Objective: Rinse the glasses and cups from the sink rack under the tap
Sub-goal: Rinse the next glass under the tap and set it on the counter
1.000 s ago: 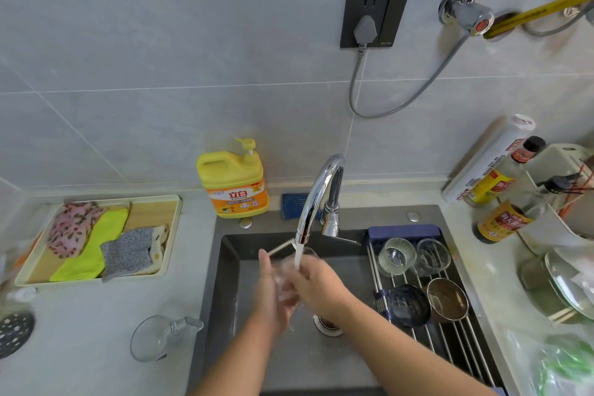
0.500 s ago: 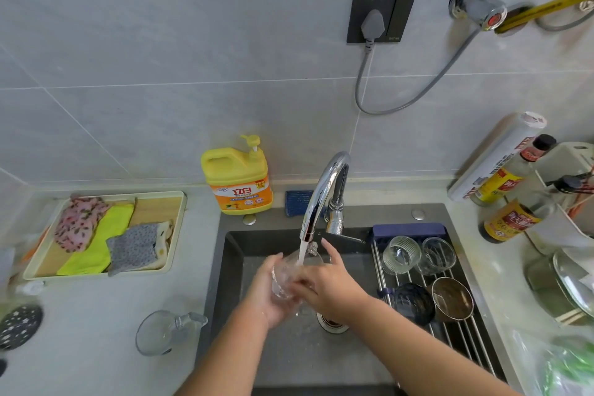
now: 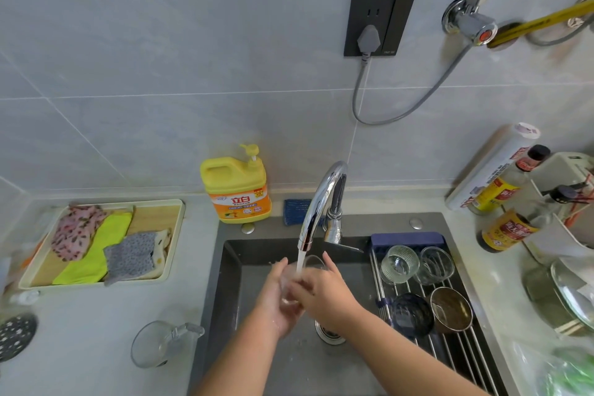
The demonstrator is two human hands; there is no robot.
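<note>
Rinsing a glass (image 3: 294, 291) under tap (image 3: 318, 199), left hand (image 3: 273, 302) & right hand (image 3: 324, 296) clamped round it; four more on rack (image 3: 456, 354) (mug (image 3: 160, 344) on tabletop (image 3: 80, 347) prob. done).

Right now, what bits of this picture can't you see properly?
All in the head view:
- Clear glass: mostly covered by the left hand and right hand gripping it.
- Drain: partly behind the right forearm.
- Green bag: blurred, cut off by the bottom-right edge.
- Dark perforated disc: cut off by the left edge.
- Brown bottle label: too small to read.
</note>
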